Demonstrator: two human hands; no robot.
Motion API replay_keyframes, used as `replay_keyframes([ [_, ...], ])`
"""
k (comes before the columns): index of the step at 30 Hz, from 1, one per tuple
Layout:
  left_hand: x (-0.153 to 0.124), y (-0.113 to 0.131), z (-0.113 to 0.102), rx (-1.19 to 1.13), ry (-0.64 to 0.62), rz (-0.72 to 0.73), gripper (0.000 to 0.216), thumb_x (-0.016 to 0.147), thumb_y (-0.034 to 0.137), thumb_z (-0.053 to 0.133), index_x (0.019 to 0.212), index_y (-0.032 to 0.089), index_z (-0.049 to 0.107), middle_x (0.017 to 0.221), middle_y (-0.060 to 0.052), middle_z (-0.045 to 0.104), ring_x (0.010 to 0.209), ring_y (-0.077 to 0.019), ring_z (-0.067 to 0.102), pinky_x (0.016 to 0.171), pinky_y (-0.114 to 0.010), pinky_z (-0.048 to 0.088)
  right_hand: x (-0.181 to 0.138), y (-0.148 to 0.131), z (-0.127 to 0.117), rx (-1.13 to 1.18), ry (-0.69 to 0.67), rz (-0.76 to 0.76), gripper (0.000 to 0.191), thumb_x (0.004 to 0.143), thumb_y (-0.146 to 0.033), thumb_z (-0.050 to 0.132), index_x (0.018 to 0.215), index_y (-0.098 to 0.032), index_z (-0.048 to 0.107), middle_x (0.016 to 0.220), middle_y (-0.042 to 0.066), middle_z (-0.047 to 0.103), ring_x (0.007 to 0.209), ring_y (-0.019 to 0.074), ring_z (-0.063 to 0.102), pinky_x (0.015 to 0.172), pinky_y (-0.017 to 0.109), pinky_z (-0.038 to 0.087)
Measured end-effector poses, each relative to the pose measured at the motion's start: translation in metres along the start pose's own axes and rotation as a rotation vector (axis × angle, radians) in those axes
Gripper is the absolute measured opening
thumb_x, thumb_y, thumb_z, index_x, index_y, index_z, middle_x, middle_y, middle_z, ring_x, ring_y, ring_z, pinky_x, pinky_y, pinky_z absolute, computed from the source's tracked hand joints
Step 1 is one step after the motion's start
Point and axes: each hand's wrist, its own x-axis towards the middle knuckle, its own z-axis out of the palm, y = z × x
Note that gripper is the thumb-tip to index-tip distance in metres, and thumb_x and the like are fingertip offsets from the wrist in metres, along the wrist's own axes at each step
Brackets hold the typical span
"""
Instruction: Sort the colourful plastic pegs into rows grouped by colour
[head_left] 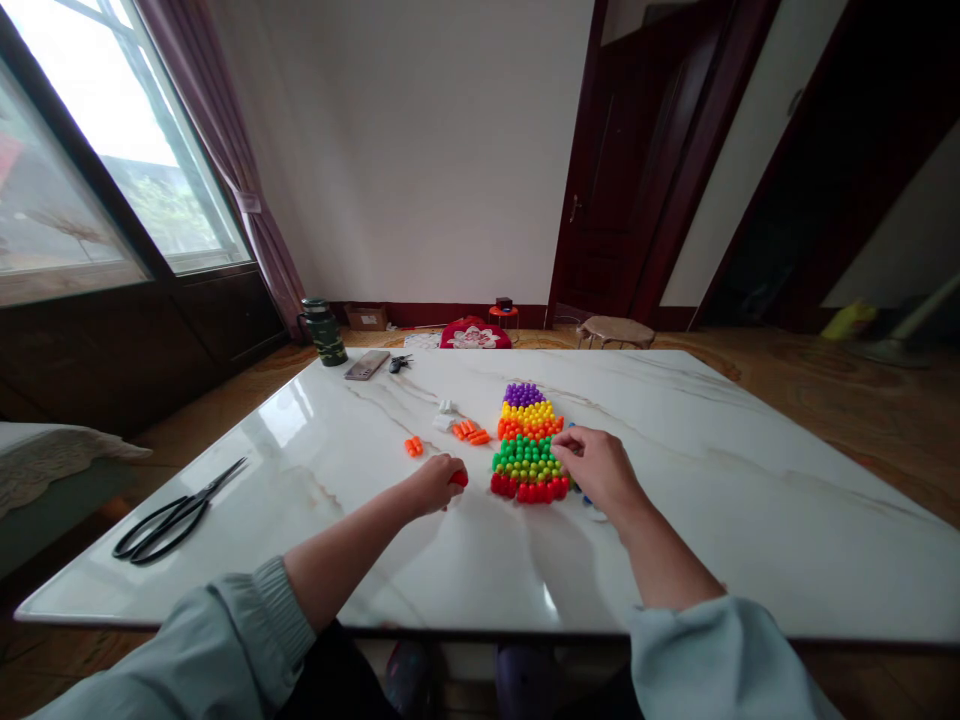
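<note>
A block of small round pegs (528,442) lies on the white marble table (750,500), banded purple, yellow, orange, green and red from far to near. My left hand (435,484) is curled into a fist just left of the red band, closed on a red piece (458,479) that shows at my fingers. My right hand (598,467) rests at the block's right edge with fingers bent, touching the green pegs; what it grips, if anything, is hidden. Loose orange pieces (470,432) and another orange piece (413,446) lie left of the block, with white bits (445,414) behind them.
Black scissors (176,514) lie near the table's left edge. At the far left corner stand a dark green flask (325,332), a phone (367,365) and keys (399,362). Beyond the table are a stool (616,330), a red cushion (474,335) and a dark door.
</note>
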Motion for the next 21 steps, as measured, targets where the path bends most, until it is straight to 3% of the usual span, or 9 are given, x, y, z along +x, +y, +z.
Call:
replay_keyframes([
  [3, -0.001, 0.013, 0.001, -0.008, 0.022, 0.087, 0.022, 0.078, 0.013, 0.056, 0.096, 0.017, 0.067, 0.102, -0.007, 0.066, 0.068, -0.0106, 0.066, 0.056, -0.017, 0.049, 0.000, 0.005, 0.005, -0.132, -0.090, -0.016, 0.008, 0.072, -0.020, 0.066, 0.075, -0.024, 0.072, 0.074, 0.000, 0.073, 0.070, 0.0164, 0.068, 0.065, 0.025, 0.050],
  [7, 0.000, 0.031, 0.006, -0.028, 0.052, 0.160, 0.024, 0.070, 0.013, 0.066, 0.093, 0.020, 0.067, 0.081, 0.001, 0.069, 0.069, -0.0124, 0.064, 0.062, -0.020, 0.048, -0.002, 0.006, 0.012, -0.175, -0.187, -0.046, 0.011, 0.072, -0.020, 0.066, 0.078, -0.023, 0.074, 0.074, 0.000, 0.073, 0.070, 0.0157, 0.066, 0.064, 0.024, 0.047],
  [13, 0.001, 0.051, 0.011, -0.043, 0.128, 0.225, 0.022, 0.065, 0.016, 0.073, 0.085, 0.019, 0.066, 0.076, 0.002, 0.068, 0.071, -0.0138, 0.062, 0.063, -0.022, 0.042, -0.012, -0.017, 0.027, -0.176, -0.353, -0.239, 0.010, 0.072, -0.024, 0.070, 0.081, -0.022, 0.074, 0.083, 0.002, 0.074, 0.075, 0.0168, 0.066, 0.065, 0.023, 0.044],
  [21, 0.002, 0.058, 0.010, -0.041, 0.215, 0.232, 0.019, 0.063, 0.018, 0.074, 0.080, 0.018, 0.064, 0.071, 0.002, 0.066, 0.066, -0.0126, 0.058, 0.057, -0.021, 0.038, -0.013, -0.028, 0.036, -0.318, -0.326, -0.228, 0.006, 0.075, -0.026, 0.067, 0.073, -0.022, 0.071, 0.082, 0.005, 0.074, 0.081, 0.0203, 0.067, 0.064, 0.025, 0.041],
])
